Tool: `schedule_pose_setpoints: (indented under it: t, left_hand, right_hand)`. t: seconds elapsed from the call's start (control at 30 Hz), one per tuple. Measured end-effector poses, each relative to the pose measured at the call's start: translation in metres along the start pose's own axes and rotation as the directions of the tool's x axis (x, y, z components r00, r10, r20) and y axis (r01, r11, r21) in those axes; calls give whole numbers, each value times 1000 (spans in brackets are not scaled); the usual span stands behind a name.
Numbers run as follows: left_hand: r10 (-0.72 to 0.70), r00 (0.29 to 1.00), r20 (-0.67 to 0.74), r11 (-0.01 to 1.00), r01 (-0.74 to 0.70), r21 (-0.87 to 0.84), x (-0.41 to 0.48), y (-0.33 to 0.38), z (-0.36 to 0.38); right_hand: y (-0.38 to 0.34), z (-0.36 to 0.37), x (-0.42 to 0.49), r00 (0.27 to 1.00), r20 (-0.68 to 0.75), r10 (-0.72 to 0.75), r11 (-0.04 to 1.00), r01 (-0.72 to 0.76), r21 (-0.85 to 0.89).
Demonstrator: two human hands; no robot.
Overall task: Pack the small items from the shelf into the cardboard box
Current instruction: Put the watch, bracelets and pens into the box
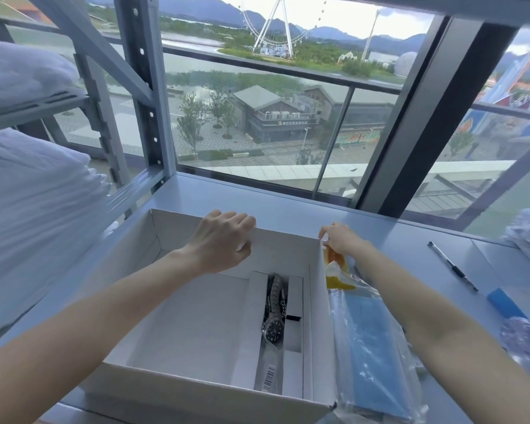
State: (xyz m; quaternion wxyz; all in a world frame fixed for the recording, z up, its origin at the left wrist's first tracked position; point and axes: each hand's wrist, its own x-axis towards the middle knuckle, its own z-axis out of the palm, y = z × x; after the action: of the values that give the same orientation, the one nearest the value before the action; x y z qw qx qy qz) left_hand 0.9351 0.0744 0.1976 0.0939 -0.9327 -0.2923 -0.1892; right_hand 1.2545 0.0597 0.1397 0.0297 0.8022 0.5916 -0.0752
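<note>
An open white cardboard box (166, 390) stands on the grey shelf top in front of me. Inside, on the right, a wristwatch (274, 313) in a clear bag lies between white inserts. My left hand (224, 240) rests over the box's far wall, fingers curled on its rim. My right hand (340, 238) pinches the box's far right corner, just above an orange-yellow packet (337, 270) that leans outside the right wall. A clear plastic bag with blue contents (377, 341) lies beside the box on the right.
A black pen (453, 266) and a blue object (507, 302) lie on the shelf top (288, 203) at right, with crinkled plastic (523, 335) nearby. White folded cloth (28, 191) fills the left shelves. A large window stands behind.
</note>
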Motion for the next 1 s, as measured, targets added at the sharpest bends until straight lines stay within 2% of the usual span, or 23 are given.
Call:
schedule_pose_setpoints:
  t: [0.1, 0.2, 0.3, 0.37, 0.43, 0.5, 0.57, 0.6, 0.67, 0.77, 0.8, 0.87, 1.0]
  left_hand:
    - [-8, 1000, 1, 1000, 8, -4, 1, 0, 2]
    - [-9, 1000, 11, 1000, 9, -17, 1, 0, 3]
    - [-11, 1000, 18, 1000, 11, -12, 1, -2, 5]
    - [-17, 1000, 25, 1000, 17, -9, 2, -3, 5]
    - [-17, 999, 36, 1000, 17, -13, 2, -2, 4]
    - [-13, 998, 56, 1000, 13, -15, 2, -1, 3]
    - [-8, 996, 90, 1000, 10, -22, 3, -1, 1]
    - [-4, 994, 106, 1000, 7, -28, 3, -1, 0]
    - [2, 991, 134, 999, 2, -34, 4, -2, -1]
    - [-2, 988, 157, 999, 10, -50, 5, -3, -2]
    - [-1, 988, 157, 999, 9, -52, 5, -2, -3]
    - [7, 988, 154, 999, 0, -47, 5, -2, -3]
    - [22, 987, 156, 998, -13, -61, 5, -3, -4]
  right_hand:
    - [10, 1, -15, 1000, 0, 16, 998, -16, -63]
    - [15, -4, -36, 989, -141, 45, 993, -60, -105]
    - [7, -28, -62, 912, -393, 116, 983, -47, 180]
    - [-4, -54, -80, 837, -530, 134, 931, 77, 356]
    - [-19, -83, -100, 785, -610, 112, 846, 247, 472]
    - [-37, -111, -123, 760, -638, 120, 688, 400, 606]
    - [-57, -128, -147, 775, -626, 90, 512, 503, 696]
    - [-68, -131, -158, 801, -598, 38, 475, 512, 716]
    - [-91, -123, -177, 875, -475, -91, 525, 447, 724]
    - [-122, -91, -192, 937, -285, -203, 755, 335, 563]
    - [-129, -81, -192, 945, -249, -212, 830, 308, 464]
    - [-138, -66, -187, 958, -209, -196, 917, 255, 307]
    - [-146, -63, -176, 982, -163, -96, 972, 128, 197]
